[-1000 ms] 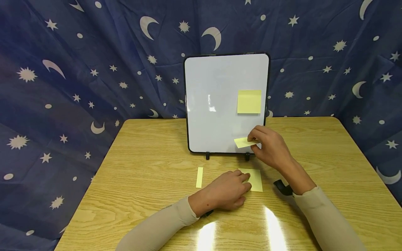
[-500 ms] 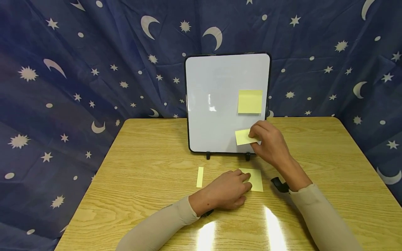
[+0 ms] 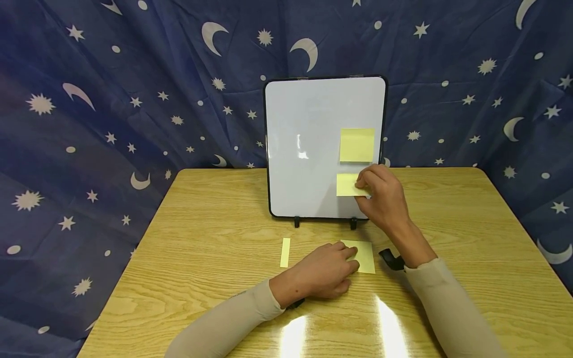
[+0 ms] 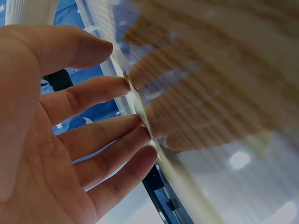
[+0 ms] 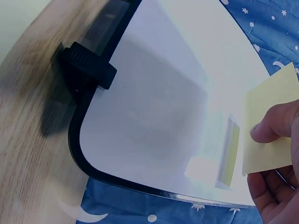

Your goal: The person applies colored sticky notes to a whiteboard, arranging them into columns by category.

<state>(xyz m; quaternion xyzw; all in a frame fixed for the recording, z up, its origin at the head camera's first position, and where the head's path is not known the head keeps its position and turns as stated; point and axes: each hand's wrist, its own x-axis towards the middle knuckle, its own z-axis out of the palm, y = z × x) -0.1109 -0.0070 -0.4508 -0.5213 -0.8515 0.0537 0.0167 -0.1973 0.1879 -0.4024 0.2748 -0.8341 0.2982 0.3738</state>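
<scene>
So the right hand (image 3: 382,196) has lifted the held note (image 3: 345,185) from low on the whiteboard (image 3: 309,119) and squared it up from its tilt. We now see it pinched between thumb and fingers, directly at six o'clock from the stuck note (image 3: 356,144). Placement looks roughly lined up to us, but the right wrist view suggests it isn't flat on the board yet. The left hand (image 3: 326,271) hasn't budged: fingers loosely extended, resting on the table note (image 3: 366,257), with a paper strip (image 3: 285,252) at nine o'clock from that note.
</scene>
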